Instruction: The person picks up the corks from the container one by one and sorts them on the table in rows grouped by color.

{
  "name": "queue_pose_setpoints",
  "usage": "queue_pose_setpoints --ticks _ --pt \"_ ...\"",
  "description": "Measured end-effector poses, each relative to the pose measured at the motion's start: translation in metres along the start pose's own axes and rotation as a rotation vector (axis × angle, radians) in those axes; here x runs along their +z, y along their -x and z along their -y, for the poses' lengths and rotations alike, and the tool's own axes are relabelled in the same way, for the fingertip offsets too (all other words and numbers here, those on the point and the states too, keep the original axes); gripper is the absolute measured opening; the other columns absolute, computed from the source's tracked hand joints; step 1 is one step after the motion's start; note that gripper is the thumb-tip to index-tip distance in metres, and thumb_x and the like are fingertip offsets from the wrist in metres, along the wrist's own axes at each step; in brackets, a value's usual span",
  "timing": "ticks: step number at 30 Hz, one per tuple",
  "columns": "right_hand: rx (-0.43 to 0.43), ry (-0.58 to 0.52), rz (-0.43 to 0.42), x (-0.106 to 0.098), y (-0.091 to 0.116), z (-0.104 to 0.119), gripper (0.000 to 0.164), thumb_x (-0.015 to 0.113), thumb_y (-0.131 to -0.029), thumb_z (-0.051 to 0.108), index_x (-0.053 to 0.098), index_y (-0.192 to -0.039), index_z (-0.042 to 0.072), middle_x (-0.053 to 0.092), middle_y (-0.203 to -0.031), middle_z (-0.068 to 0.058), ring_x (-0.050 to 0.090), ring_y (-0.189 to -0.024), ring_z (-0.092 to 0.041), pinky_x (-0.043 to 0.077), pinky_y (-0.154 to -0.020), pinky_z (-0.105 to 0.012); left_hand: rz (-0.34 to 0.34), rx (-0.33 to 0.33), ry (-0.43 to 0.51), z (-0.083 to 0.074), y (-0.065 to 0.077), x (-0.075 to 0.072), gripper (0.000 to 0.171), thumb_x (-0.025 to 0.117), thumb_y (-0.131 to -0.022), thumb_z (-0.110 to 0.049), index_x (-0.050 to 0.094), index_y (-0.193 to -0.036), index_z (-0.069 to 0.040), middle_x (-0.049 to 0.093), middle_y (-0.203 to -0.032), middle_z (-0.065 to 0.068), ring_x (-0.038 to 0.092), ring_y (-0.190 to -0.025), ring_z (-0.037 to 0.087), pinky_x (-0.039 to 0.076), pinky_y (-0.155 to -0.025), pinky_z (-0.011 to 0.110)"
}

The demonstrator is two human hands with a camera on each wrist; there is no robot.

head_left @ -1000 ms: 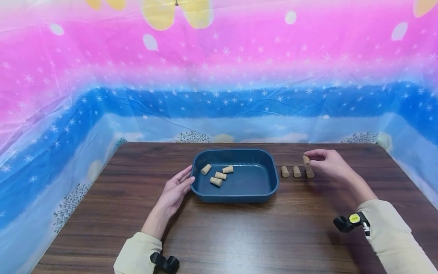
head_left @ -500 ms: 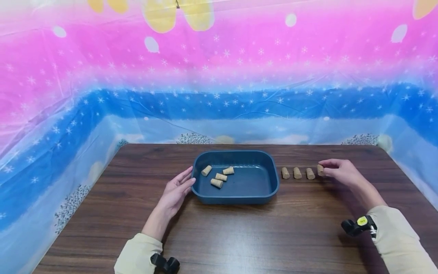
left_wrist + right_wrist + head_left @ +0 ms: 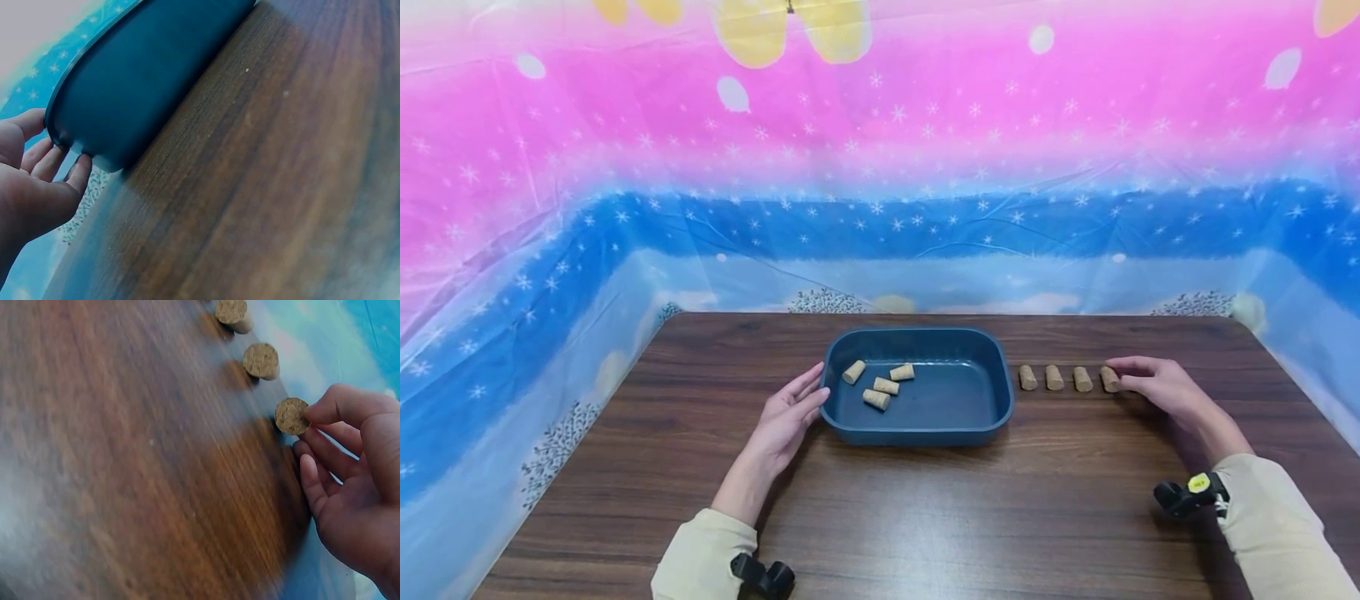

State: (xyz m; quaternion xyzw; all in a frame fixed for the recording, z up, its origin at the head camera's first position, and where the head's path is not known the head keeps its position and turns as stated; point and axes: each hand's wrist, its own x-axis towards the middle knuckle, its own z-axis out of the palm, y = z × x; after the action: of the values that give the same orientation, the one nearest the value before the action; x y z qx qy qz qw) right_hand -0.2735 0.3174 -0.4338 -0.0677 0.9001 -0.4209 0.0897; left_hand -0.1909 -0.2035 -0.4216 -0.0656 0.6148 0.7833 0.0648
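Observation:
A row of corks lies to the right of a dark blue rectangular dish (image 3: pixel 917 435), round ends toward me. At the row's right end, my right hand (image 3: pixel 1167 385) pinches the last cork (image 3: pixel 1109 379) between thumb and fingers. In the right wrist view the thumb is against the side of this cork (image 3: pixel 292 416), near its round end. My left hand (image 3: pixel 786 421) rests its fingertips against the left end of the dish, fingers relaxed. Seen from the left wrist, the fingertips (image 3: pixel 82 164) touch the outer wall near the rim. Several corks (image 3: pixel 876 400) lie inside the dish's left half.
The dish stands on a dark wooden table (image 3: pixel 917 517) with rounded back corners. Behind it hangs a pink and blue snowflake cloth (image 3: pixel 880 221). Other corks (image 3: pixel 1054 377) of the row lie spaced between the dish and my right hand.
My right hand has moved right and down with a cork, from above the row's third cork to the table beside it. The left hand stays at the dish.

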Motion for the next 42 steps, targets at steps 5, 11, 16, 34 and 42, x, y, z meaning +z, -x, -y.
queue_pose_setpoints --ticks 5,11,16,34,42 --pt "-0.01 0.008 -0.003 0.0001 0.0019 -0.0022 0.047 0.054 -0.097 0.015 0.047 -0.137 -0.008 0.043 -0.138 -0.033 0.041 -0.122 -0.04 0.042 -0.079 -0.024 -0.003 0.001 -0.003 0.0 -0.0008 0.0002 0.052 0.056 -0.098 -0.006 0.038 -0.147 -0.004 0.038 -0.15 0.013 0.038 -0.136 0.022 0.038 -0.106 0.034" --pt "-0.012 0.011 -0.011 0.0009 0.0027 -0.0042 0.047 0.053 -0.097 0.015 0.047 -0.137 -0.008 0.042 -0.139 -0.034 0.038 -0.125 -0.042 0.04 -0.082 -0.026 0.001 0.004 -0.005 -0.0007 -0.0016 0.0005 0.052 0.056 -0.098 -0.006 0.039 -0.147 -0.004 0.038 -0.15 0.013 0.038 -0.136 0.023 0.038 -0.105 0.034" --pt "-0.015 0.012 -0.011 0.0018 0.0018 -0.0054 0.047 0.053 -0.098 0.016 0.046 -0.137 -0.008 0.041 -0.139 -0.034 0.037 -0.125 -0.044 0.039 -0.086 -0.033 -0.005 -0.001 0.003 -0.0008 -0.0017 0.0008 0.051 0.055 -0.098 -0.006 0.039 -0.147 -0.005 0.039 -0.15 0.013 0.037 -0.136 0.023 0.038 -0.105 0.033" --pt "-0.034 -0.033 0.0 -0.0002 0.0 -0.0035 0.052 0.047 -0.102 0.029 0.044 -0.138 -0.009 0.045 -0.137 -0.03 0.053 -0.099 -0.002 0.045 -0.077 -0.017 -0.004 -0.004 0.022 0.0005 -0.0017 -0.0011 0.052 0.055 -0.098 -0.006 0.039 -0.147 -0.005 0.039 -0.15 0.012 0.039 -0.135 0.022 0.04 -0.104 0.032" --pt "-0.025 -0.059 -0.033 0.0013 0.0013 -0.0026 0.058 0.046 -0.103 0.035 0.042 -0.14 -0.009 0.042 -0.14 -0.031 0.05 -0.09 0.009 0.048 -0.076 -0.018 -0.005 -0.001 0.017 0.0009 -0.001 -0.0013 0.051 0.056 -0.098 -0.006 0.04 -0.147 -0.005 0.039 -0.15 0.012 0.039 -0.136 0.022 0.04 -0.104 0.032"
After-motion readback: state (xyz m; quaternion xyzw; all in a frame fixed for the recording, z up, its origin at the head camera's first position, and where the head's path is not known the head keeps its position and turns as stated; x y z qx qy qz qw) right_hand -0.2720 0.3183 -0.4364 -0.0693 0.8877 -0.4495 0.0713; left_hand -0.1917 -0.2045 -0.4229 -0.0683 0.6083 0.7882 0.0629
